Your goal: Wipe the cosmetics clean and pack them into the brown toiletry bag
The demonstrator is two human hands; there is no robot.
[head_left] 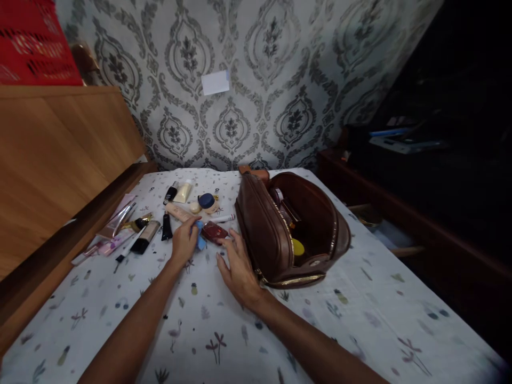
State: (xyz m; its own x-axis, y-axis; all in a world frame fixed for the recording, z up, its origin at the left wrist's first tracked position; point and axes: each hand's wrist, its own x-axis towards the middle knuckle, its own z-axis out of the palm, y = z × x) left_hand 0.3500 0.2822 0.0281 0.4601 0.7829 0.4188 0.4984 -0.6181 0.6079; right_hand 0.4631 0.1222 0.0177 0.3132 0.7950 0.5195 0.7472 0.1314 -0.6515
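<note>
My left hand [184, 242] is closed at the fingertips on a small crumpled blue cloth [200, 241]. Right beside the cloth lies a dark red, shiny item [215, 232], possibly a compact or small bottle. My right hand [239, 269] has its fingers apart, with the tips close to that red item; whether they touch it I cannot tell. Just right of this hand stands a brown leather toiletry bag [264, 229], unzipped wide, with a yellow round thing [298, 247] and several other items inside. Beyond my left hand are a beige tube [178, 212] and a small black tube [167, 226].
More cosmetics lie to the left, including a foundation bottle [145, 237] and pink items [114, 242]. Farther back are a cream tube [183, 192] and a dark blue-lidded jar [207, 200]. A wooden panel [68, 138] borders the left, dark furniture [400, 213] the right.
</note>
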